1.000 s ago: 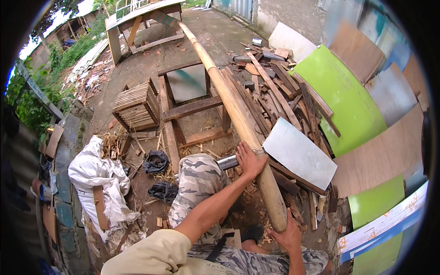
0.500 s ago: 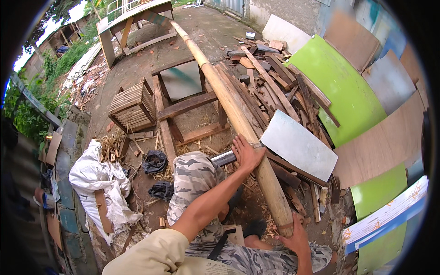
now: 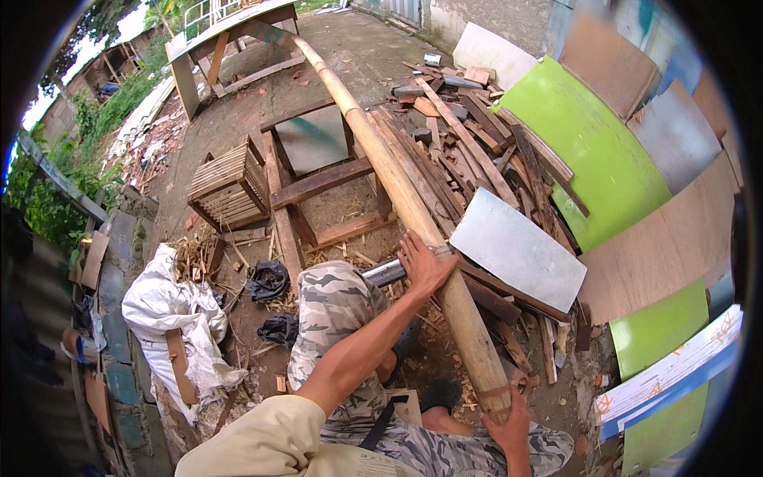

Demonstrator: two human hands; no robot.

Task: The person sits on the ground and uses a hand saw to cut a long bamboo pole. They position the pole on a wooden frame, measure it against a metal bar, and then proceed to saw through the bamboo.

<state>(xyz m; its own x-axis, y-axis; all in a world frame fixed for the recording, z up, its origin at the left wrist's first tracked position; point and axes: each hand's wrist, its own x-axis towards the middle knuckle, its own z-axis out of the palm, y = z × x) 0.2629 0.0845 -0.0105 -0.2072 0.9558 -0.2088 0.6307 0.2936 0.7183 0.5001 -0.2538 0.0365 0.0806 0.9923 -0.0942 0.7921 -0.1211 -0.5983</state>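
A long, pale yellow bamboo pole [image 3: 389, 171] slants from the far table down to my lap. My left hand [image 3: 427, 264] holds it from above, fingers over its left side, just above the near section. At the pole's near end my right hand [image 3: 509, 421] grips the rim, its thumb up along the right side. A reddish-brown band circles the pole close to that end. Beside my left fingers, a dark and silvery bar [image 3: 385, 273] sticks out from under the pole; its kind cannot be made out.
A wooden frame [image 3: 322, 187] and a slatted crate [image 3: 230, 184] stand left of the pole. Scrap wood [image 3: 477, 135] is piled on the right, with a white board [image 3: 517, 250] and green panels [image 3: 588, 151]. A white sack [image 3: 175, 302] lies left; a table [image 3: 230, 28] stands far off.
The pole's near end shows slightly lower, with more of it visible past the reddish band. My right hand has shifted down a little around the end. My left hand stays nearly in place.
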